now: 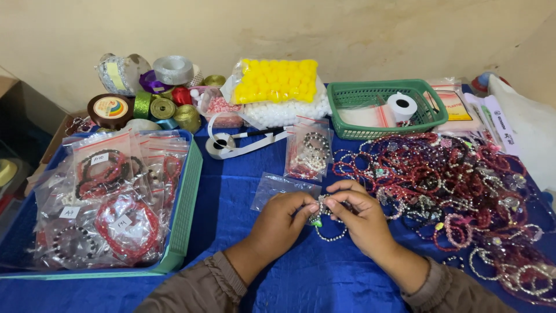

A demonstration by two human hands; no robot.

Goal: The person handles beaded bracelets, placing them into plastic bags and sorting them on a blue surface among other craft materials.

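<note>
A pale beaded bracelet (329, 223) is pinched between both hands over the blue cloth (231, 197), the left hand (281, 223) and the right hand (356, 217) brought together with fingertips closed on the beads; a loop of it is seen hanging below the fingers, touching the cloth. Just beyond the hands, toward the wall, an empty clear zip bag (278, 188) is laid flat, and behind that a filled bag of bracelets (310, 153) is stood. To the left of the hands, a teal tray (185, 203) is seen heaped with bagged bracelets (110, 203), so a good part of the work is judged done. To the right of the hands, a large loose pile of red, purple and pearl bracelets (452, 191) is spread out unbagged, so much is judged left. Farther from the hands, by the wall, ribbon spools (156, 95), a bag of yellow and white pompoms (278, 90) and a green basket (353, 95) holding a white tape roll (401, 106) are ranged. A curled white ribbon (237, 142) is left between the tray and the filled bag. The loose pile is crowded close against the right hand, where strands could be caught; nothing lies between the hands and the empty bag.
</note>
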